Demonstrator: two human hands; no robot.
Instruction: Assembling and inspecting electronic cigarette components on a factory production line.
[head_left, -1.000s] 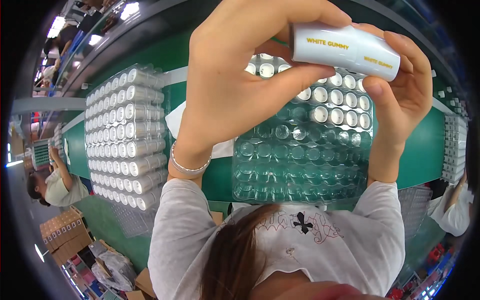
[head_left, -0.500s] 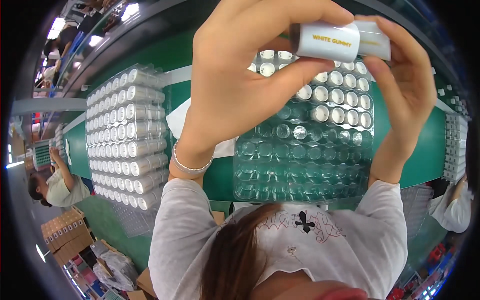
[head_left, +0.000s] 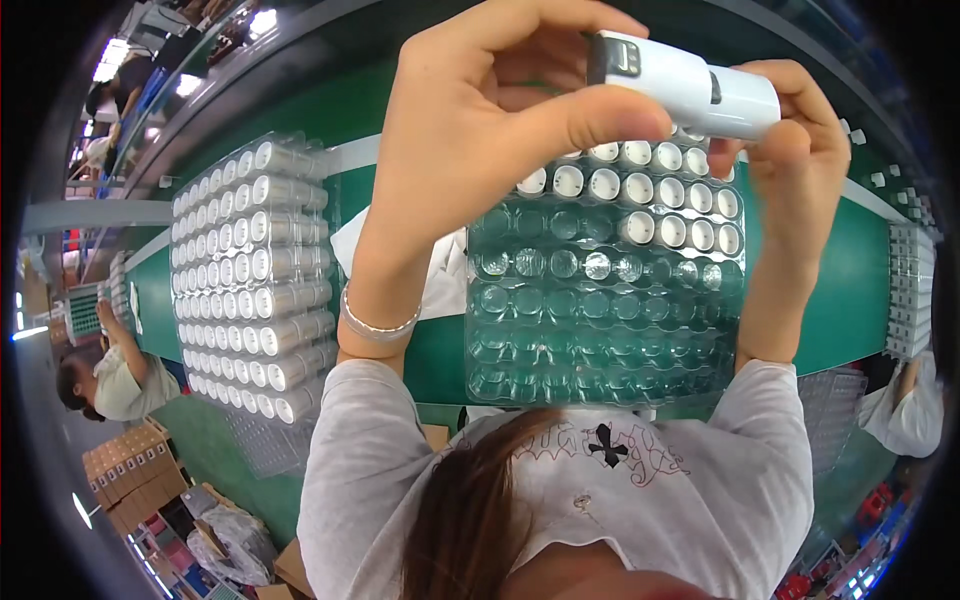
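You have a glossy white two-part cylinder (head_left: 665, 85) raised above the far end of a transparent plastic tray with round pockets (head_left: 560, 385), well off its surface. Your left hand (head_left: 465, 135) grasps the thicker section, thumb along its lower edge and fingers behind and above, near the dark end with its small dark window. Your right hand (head_left: 808, 165) pinches the other end between thumb and fingers. A dark notch shows where the two sections meet, so the step in hand looks to be two-handed handling of the piece at that joint; whether the sections are fully seated against each other, you cannot tell from here. The next move seems to call for support at both ends and wrists in line, since a smooth, rounded surface could roll or slip under the fingertips. Below, white cylinders with round end faces (head_left: 671, 192) fill pockets in the tray's farther rows, and the tray rests on the green tabletop (head_left: 840, 300).
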